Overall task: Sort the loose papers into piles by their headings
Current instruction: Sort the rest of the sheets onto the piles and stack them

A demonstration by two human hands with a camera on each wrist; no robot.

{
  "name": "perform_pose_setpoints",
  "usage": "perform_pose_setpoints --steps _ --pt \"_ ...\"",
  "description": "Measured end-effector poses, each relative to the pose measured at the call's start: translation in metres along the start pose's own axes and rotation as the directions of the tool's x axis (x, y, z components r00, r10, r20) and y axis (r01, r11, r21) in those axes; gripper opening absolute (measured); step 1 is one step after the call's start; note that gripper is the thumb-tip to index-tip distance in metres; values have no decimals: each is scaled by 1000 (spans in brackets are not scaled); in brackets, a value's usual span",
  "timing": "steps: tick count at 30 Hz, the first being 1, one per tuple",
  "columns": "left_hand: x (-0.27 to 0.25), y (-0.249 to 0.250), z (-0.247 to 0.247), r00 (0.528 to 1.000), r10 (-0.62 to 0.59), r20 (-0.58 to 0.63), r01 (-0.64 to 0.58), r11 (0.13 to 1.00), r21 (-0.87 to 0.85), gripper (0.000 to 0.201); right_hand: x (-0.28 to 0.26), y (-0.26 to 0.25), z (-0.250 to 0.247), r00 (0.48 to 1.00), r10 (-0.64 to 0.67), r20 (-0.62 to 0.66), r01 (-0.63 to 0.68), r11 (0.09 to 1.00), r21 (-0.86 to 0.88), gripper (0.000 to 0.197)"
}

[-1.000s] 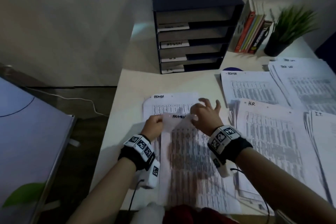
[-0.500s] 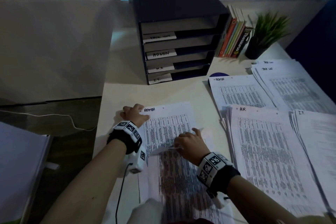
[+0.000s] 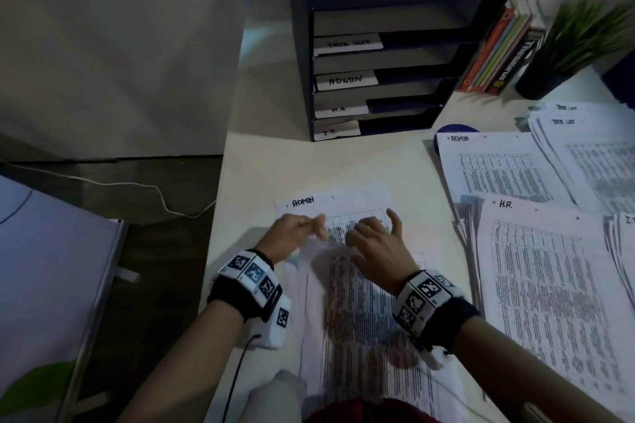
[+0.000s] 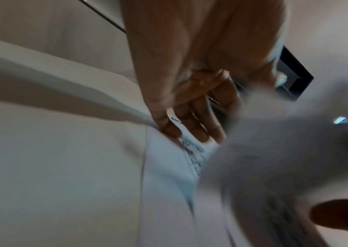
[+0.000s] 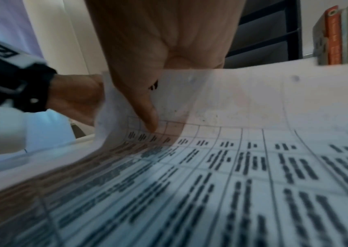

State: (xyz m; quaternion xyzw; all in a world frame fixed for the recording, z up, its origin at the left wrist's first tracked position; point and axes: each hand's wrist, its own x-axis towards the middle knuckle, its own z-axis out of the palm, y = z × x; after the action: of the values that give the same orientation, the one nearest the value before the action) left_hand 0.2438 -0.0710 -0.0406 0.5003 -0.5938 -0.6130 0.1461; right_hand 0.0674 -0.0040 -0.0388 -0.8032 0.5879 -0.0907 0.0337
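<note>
A loose stack of printed table sheets (image 3: 364, 319) lies in front of me on the pale desk (image 3: 275, 161). Beyond it lies a sheet headed ADMIN (image 3: 330, 203). Both hands meet at the top edge of the stack's top sheet. My left hand (image 3: 302, 232) pinches its upper left corner (image 4: 176, 123) between thumb and fingers. My right hand (image 3: 372, 244) holds the same sheet (image 5: 221, 100), which curls upward, with the thumb (image 5: 145, 113) on its printed face. The right fingers behind the sheet are hidden.
Sorted piles lie to the right: ADMIN (image 3: 498, 168), H.R. (image 3: 549, 285), task list (image 3: 598, 154), I.T. (image 3: 627, 233). A dark labelled tray rack (image 3: 378, 55) stands at the back, with books (image 3: 498, 55) and a potted plant (image 3: 577, 41). The desk's left edge drops to a floor with a cable (image 3: 137, 185).
My left hand left the ADMIN sheet's top left corner and came right to the stack. The right hand moved up the stack, and the top sheet's upper edge now lifts between both hands.
</note>
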Motion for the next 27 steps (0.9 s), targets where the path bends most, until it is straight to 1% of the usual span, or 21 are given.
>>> perform_pose_setpoints --steps 1,2,3,4,5,6,7,10,12,13,14,15,16,18,20,21,22,24,25,26,27 --pt "3 0 -3 993 12 -117 -7 999 49 38 -3 -1 0 1000 -16 0 16 1000 -20 43" --pt "7 -2 -8 969 27 -247 10 989 148 36 -5 -2 0 1000 -20 -7 20 1000 -20 40" --pt "11 -2 -13 939 26 -344 67 965 255 42 -8 -4 1 1000 -23 -5 22 1000 -10 39" --pt "15 -6 -16 922 -14 -386 156 927 340 56 -10 -6 2 999 -36 0 36 999 -9 39" --pt "17 -7 -18 919 -57 -391 230 881 412 68 -13 -8 5 998 -54 22 54 998 -9 41" --pt "19 -9 -18 920 -91 -381 276 840 467 73 -16 -8 7 996 -67 55 68 998 -2 42" --pt "22 -11 -17 924 -91 -371 285 811 511 72 -18 -9 9 994 -69 87 67 997 23 44" --pt "24 -9 -13 935 -63 -348 263 783 564 60 -22 -9 13 989 -5 147 -4 998 65 47" --pt "24 -7 -10 951 -73 -299 245 769 591 59 -17 -10 9 981 35 192 -53 995 86 43" --pt "22 -4 -8 964 -62 -258 209 777 594 56 -13 -11 6 977 41 212 -65 992 109 40" --pt "21 -3 -6 977 -29 -209 146 806 573 46 -9 -10 5 973 51 227 -80 989 123 38" --pt "16 0 -4 988 11 -152 71 849 523 32 -5 -9 4 971 69 230 -100 987 128 37" --pt "12 2 -3 995 42 -91 6 882 471 25 -2 -7 3 970 102 220 -134 982 136 37" --pt "5 6 -1 997 70 27 -74 896 437 34 5 -4 0 973 178 149 -201 966 161 46" --pt "1 7 0 992 87 96 -118 910 398 33 11 0 -2 967 244 79 -255 946 199 66" --pt "0 9 0 991 72 109 -106 932 346 30 12 1 -3 961 265 79 -275 944 184 69" --pt "1 8 0 992 76 98 -100 956 275 26 14 2 -5 959 274 73 -282 948 145 62" --pt "-2 13 0 997 52 53 -54 997 47 4 17 6 -13 947 321 6 -321 946 39 29" --pt "-4 15 0 998 47 43 -45 997 -57 29 19 8 -19 927 374 17 -374 927 27 22" --pt "-4 15 0 998 43 35 -38 991 -129 59 22 10 -25 901 431 42 -433 901 30 24" --pt "-8 20 1 998 49 35 -44 991 -124 77 26 13 -32 874 483 54 -485 874 38 27"
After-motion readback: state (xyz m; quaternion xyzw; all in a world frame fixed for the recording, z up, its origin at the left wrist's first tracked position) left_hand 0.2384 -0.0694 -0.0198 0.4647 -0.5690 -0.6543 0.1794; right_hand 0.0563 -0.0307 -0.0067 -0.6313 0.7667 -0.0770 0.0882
